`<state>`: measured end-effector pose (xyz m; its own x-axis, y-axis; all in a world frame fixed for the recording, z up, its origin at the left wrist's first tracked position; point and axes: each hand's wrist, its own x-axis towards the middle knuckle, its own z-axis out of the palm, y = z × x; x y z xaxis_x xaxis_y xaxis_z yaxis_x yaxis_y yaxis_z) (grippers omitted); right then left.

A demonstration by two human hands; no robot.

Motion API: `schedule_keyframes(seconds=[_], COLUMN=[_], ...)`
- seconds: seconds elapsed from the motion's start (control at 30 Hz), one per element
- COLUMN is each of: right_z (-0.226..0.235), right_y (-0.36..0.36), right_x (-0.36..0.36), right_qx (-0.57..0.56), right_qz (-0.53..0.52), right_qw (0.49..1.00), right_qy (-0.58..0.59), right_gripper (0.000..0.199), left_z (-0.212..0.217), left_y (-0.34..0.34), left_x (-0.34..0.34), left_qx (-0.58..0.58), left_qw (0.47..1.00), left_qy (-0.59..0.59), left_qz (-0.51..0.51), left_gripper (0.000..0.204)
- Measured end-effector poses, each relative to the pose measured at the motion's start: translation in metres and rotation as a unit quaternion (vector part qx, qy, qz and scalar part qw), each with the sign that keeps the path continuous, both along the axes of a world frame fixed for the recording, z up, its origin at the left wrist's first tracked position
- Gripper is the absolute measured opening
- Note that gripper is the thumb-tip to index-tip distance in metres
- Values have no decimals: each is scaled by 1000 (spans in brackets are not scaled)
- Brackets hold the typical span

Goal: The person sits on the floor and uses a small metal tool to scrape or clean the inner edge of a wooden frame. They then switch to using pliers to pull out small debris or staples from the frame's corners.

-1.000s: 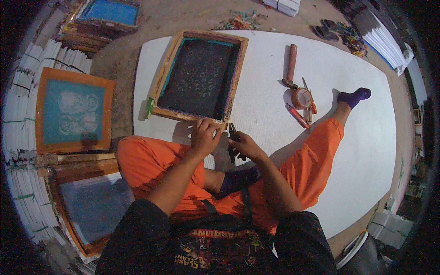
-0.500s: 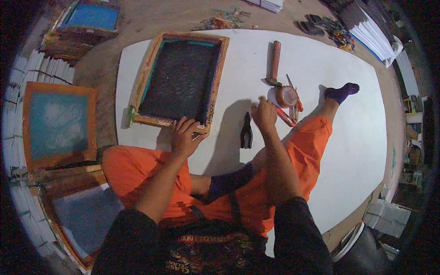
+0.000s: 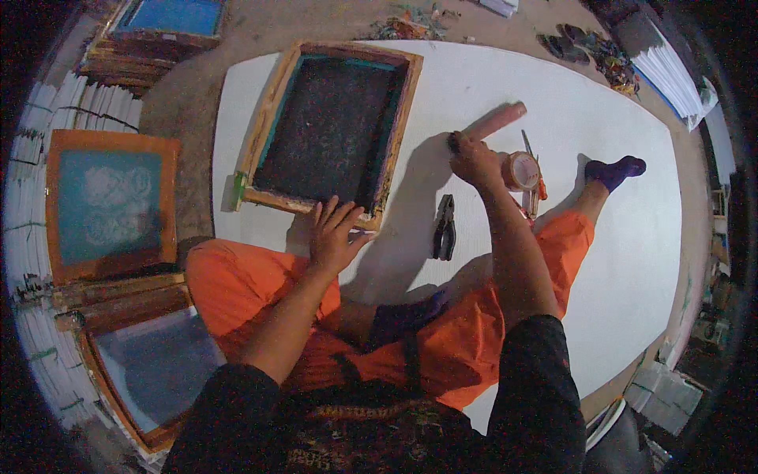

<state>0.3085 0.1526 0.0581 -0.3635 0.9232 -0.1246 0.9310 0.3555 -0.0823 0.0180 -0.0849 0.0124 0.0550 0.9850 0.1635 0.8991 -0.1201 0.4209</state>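
A wooden screen-printing frame (image 3: 404, 118) with dark mesh lies at the left of the white board. My left hand (image 3: 335, 245) grips its near rail close to the right corner, fingers over the wood. A green piece (image 3: 239, 191) sits at the frame's near left corner. Right of the frame, my right hand (image 3: 476, 163) is closed round a hammer (image 3: 499, 119), close to its dark end; the brown handle points away to the right. Black pliers (image 3: 444, 228) lie on the board below that hand. A roll of tape (image 3: 522, 171) rests just right of my wrist, beside pointed tools.
My orange-trousered legs lie over the board (image 3: 608, 261), the right one stretched out. More screen frames (image 3: 175, 213) stand at the left, near bundled paper stacks (image 3: 103, 107). Shoes (image 3: 564, 46) and tangled scraps (image 3: 407, 25) lie beyond the board.
My right hand has taken hold of the hammer, and its handle has swung from nearly straight away to pointing rightward. My left hand stays on the frame. The whole view has shifted slightly.
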Motion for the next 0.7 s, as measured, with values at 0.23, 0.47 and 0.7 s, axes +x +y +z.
schedule_keyframes(seconds=[0.23, 0.47, 0.7], right_z=[-42, 5, 51], right_y=[22, 2, -42], right_x=[24, -18, -35], right_qx=[107, 70, 139], right_qz=[126, 160, 139], right_qw=[985, 984, 971], right_qy=[-47, -39, 134], right_gripper=[30, 27, 25], left_z=[13, 18, 15], left_y=[-5, -9, -8], left_x=[14, 11, 12], left_qx=[-58, -53, -54], left_qw=[994, 993, 992], left_qy=[85, 103, 106], left_qz=[-40, -37, -50], left_gripper=[74, 72, 64])
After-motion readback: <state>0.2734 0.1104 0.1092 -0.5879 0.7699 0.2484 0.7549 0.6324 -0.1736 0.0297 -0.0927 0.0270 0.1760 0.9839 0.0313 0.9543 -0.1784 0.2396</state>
